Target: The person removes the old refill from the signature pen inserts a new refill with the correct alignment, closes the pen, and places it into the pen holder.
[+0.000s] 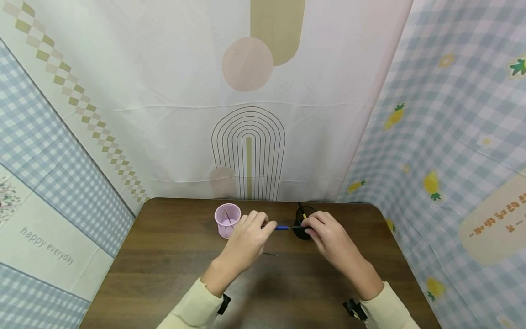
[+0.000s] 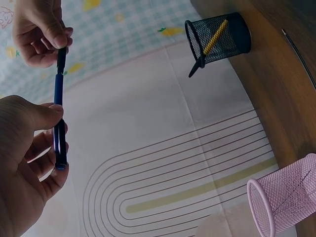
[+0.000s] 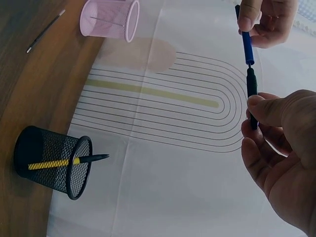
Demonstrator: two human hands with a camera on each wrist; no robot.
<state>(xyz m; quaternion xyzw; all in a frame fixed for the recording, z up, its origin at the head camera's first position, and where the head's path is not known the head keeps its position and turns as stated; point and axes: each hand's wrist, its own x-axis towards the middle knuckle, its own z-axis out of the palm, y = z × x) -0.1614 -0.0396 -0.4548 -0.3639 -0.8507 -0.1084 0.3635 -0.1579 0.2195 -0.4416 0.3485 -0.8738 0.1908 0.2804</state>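
My left hand point(image 1: 248, 233) pinches the blue barrel point(image 2: 59, 89) of a pen between thumb and fingers. Its clip end lies along the fingers in the left wrist view. Facing it, my right hand point(image 1: 332, 237) pinches the pen's black grip section point(image 3: 252, 81) between thumb and fingers. The two parts are lined up end to end, with a thin dark piece showing in the narrow gap between them. Both hands are held above the table, in front of the two pen holders.
On the brown table point(image 1: 172, 274), a pink mesh pen holder point(image 1: 225, 232) at left contains a thin refill. A black mesh pen holder point(image 3: 54, 143) at right contains a yellow and black pen point(image 3: 49, 164). Another thin dark refill point(image 3: 45, 30) lies on the tabletop. Patterned cloths hang behind and beside.
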